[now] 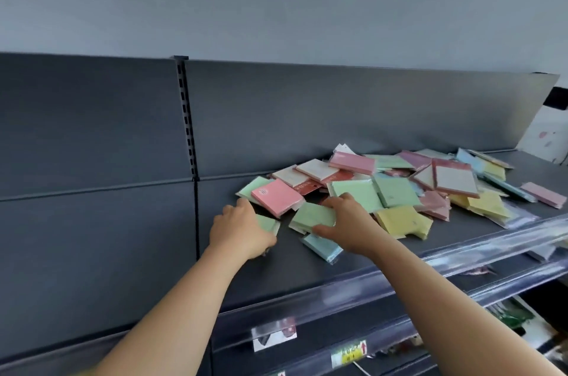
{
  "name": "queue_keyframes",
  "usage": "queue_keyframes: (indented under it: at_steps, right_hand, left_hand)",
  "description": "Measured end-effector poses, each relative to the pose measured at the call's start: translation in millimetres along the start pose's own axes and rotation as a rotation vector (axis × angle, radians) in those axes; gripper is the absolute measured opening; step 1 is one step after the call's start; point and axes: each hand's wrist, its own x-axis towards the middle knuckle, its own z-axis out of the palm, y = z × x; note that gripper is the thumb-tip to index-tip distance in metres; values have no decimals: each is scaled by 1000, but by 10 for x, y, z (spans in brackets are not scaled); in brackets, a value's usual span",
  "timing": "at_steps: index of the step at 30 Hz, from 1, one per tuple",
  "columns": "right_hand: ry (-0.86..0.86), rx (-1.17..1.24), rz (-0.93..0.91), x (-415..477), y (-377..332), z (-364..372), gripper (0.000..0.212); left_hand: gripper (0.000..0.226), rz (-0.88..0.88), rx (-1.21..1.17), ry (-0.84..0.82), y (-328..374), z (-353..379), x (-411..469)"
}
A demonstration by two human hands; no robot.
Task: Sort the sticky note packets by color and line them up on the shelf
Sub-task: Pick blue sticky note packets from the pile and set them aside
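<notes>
Center frame, my right hand (pixel 347 226) has its grip closed on a green packet (pixel 313 215) lying on the shelf (pixel 276 271). My left hand (pixel 242 229) holds a second green packet (pixel 268 223) just beside it. The mixed pile (pixel 399 188) sits right of center, unsorted. Step looks like gathering greens. Next I'd line both up on the bare left stretch.

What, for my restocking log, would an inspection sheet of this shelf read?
Surface: dark shelf, packets heaped toward its right.
Job's things: pile of green, pink, yellow and blue packets, mixed; none lined up.
Clutter: nothing seen.
Grippers: left hand grips a green packet; right hand pinches a second green packet at the pile's near edge.
Cables: possibly a thin white cord by the lower tag.
Surroundings: grey wall, dark back panel, lower shelf.
</notes>
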Motion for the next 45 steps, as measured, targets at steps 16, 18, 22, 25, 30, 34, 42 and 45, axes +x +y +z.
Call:
queue_keyframes:
  at_steps: [16,18,22,25,30,34,42,45]
  right_hand:
    - [125,505,85,625,-338,129,56]
    - [104,519,126,635,-327,158,58]
    - [22,621,175,642,-291,102,52]
    - [96,631,184,700,-294,55,45]
    - [157,517,151,808,-402,129,44]
    - [65,441,159,882,-449,168,53]
    - [-26,647,191,902,-445,184,47]
    - [59,680,185,930,-453,198,44]
  left_hand:
    - [43,29,-732,130,-12,-216,443]
    - [38,40,-749,96,-1,-185,461]
    - [40,-6,-721,-12,-92,-181,469]
    - [57,-28,-673,-142,-156,-265,528]
    - [50,-77,-678,58,-181,-372,711]
    - [55,-74,-649,32,-128,-303,877]
    - [58,39,-665,-35,-129,-263,1032]
    - [60,10,-700,-48,-164,-285,1041]
